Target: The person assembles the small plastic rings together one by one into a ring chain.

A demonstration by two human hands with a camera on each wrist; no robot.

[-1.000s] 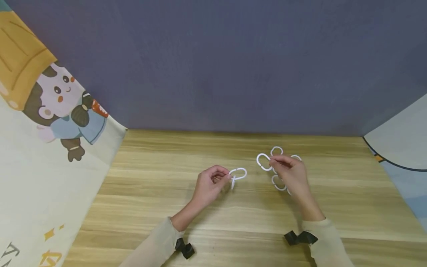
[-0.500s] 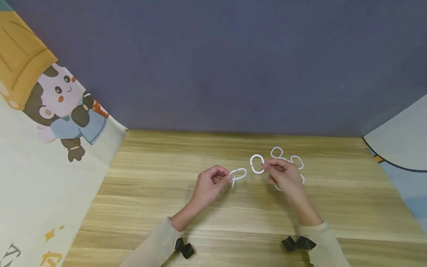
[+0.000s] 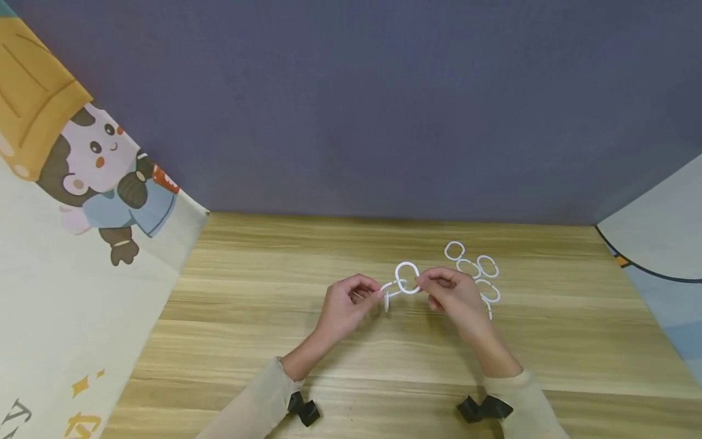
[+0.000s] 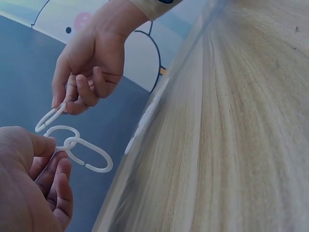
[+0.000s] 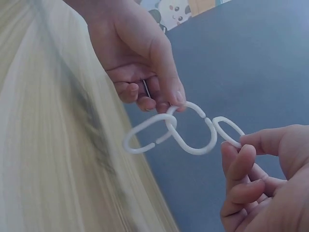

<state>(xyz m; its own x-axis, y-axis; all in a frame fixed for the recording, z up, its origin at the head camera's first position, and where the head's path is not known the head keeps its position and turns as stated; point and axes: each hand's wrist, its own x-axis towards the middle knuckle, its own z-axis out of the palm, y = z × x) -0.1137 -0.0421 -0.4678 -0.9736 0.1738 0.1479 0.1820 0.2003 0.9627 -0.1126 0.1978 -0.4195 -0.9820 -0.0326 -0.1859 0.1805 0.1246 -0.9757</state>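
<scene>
Finger and thumb of my left hand (image 3: 348,305) pinch a white plastic chain link (image 5: 195,153), an oval with a small gap. A second white link (image 4: 94,146) is threaded through it and hangs down. My right hand (image 3: 457,299) pinches another white oval link (image 3: 407,264) at its edge. In the right wrist view this link lies right by the gap of the left hand's link; I cannot tell whether the two touch or hook. Both hands are above the table.
Several more white links (image 3: 446,250) lie in a cluster on the wood-grain table (image 3: 247,335), just beyond and right of the right hand. A blue-grey panel (image 3: 351,122) rises at the table's far edge. A printed cartoon wall (image 3: 55,292) stands at the left.
My right hand has moved left with its link, bringing it over to the left hand's link. More of the cluster on the table shows. The left hand has stayed nearly still.
</scene>
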